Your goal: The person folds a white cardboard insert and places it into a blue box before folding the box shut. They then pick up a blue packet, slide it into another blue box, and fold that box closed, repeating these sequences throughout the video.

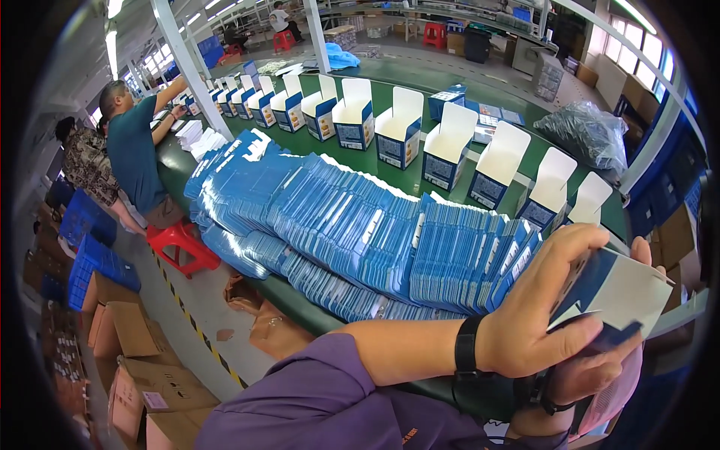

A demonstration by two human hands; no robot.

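Small blue-and-white carton (611,292) held at the lower right, just above the near edge of the green worktop (409,180). Thin card, so likely very light, stiff along the folds but easily crushed on the flat panels; best gripped at edges and corners, not squeezed mid-panel. Left hand (536,315) wrapped over the carton's near side, fingers curled along the top edge, thumb pressing underneath, grasping it firmly. Right hand (581,379) mostly hidden below the left, seemingly supporting the carton from beneath; grip not fully visible. Black band on each wrist. Beside the hands, a long heap of flattened blue cartons (352,232) leaning in rows. Beyond, a curved line of open, upright boxes (397,139) with white flaps raised. Seated co-worker (135,154) at far left.
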